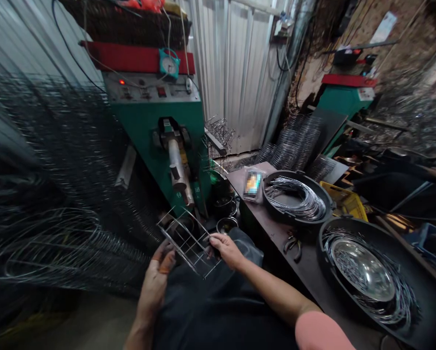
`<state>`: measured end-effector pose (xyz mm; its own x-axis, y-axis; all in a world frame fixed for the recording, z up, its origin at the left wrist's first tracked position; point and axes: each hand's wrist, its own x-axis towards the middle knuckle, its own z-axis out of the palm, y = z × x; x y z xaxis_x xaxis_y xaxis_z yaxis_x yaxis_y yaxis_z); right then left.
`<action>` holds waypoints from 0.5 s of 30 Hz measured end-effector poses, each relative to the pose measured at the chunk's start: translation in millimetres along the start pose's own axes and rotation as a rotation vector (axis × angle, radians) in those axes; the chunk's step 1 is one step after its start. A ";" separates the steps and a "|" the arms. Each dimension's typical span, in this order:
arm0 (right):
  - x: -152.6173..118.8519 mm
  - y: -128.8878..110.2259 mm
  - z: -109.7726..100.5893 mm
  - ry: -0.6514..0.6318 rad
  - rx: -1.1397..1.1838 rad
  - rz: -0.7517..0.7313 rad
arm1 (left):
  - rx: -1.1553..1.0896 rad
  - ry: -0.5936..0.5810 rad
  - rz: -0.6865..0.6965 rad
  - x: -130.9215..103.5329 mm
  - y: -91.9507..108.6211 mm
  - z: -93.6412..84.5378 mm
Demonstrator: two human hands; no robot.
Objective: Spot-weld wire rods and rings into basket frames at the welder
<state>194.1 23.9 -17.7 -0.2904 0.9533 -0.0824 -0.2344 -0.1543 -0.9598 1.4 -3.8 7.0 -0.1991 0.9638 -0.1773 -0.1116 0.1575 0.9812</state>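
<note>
A small wire rack (190, 243) of thin metal rods is held tilted above the lap, in front of a green machine (167, 146) with a metal arm (177, 170). My right hand (223, 249) pinches the rack's right side between thumb and fingers. At the rack's left end, my left hand (159, 270) has its fingers bent around the lower left edge, with orange wrapping on a finger; some fingertips are hidden behind the wires.
On the bench (272, 233) to the right are a black tray of wire rings (296, 197), pliers (293, 245), a phone (252, 183) and another tray with a steel bowl (362, 270). Stacked wire frames (68, 146) fill the left side.
</note>
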 end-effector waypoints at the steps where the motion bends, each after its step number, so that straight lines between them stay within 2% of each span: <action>1: -0.7 2.0 0.8 -0.002 -0.004 0.001 | -0.027 -0.013 -0.012 -3.0 -0.9 8.7; 4: -4.3 6.4 -3.6 0.024 0.009 0.010 | -0.049 -0.015 -0.022 -6.5 2.3 27.0; 11: -17.4 13.1 -19.3 0.072 0.099 0.032 | 0.080 -0.001 0.046 -16.7 3.4 56.4; 15: -22.6 19.2 -23.1 0.040 0.108 0.071 | 0.199 -0.011 -0.077 -20.1 3.6 69.2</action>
<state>217.6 5.4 -40.5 -0.2734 0.9482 -0.1618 -0.3136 -0.2469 -0.9169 72.4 -7.7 19.3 -0.1868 0.9493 -0.2529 0.0686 0.2694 0.9606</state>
